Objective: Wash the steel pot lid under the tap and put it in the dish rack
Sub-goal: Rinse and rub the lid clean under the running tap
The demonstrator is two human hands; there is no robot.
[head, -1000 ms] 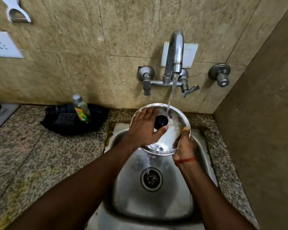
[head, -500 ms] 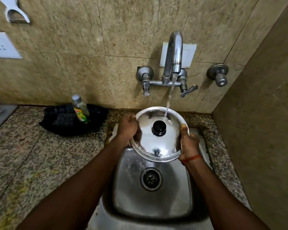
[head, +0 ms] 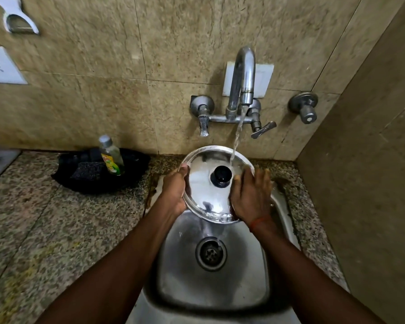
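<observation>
The round steel pot lid (head: 206,185) with its black knob (head: 221,176) is held tilted above the steel sink (head: 185,272), knob side facing me. Water runs from the tap (head: 243,73) onto the lid's upper right part beside the knob. My left hand (head: 174,195) grips the lid's left rim, thumb on top. My right hand (head: 251,197) lies flat on the lid's right side with fingers spread, covering that rim. No dish rack is in view.
A black tray (head: 136,164) on the granite counter (head: 56,230) left of the sink holds a dish soap bottle (head: 111,155) and a dark scrubber (head: 87,171). A separate wall valve (head: 305,108) sits right of the tap. A tiled side wall (head: 365,183) closes the right.
My left hand went from rubbing the lid's face to gripping its left rim. My right hand left the right rim and now lies flat on the lid's surface. Water keeps running.
</observation>
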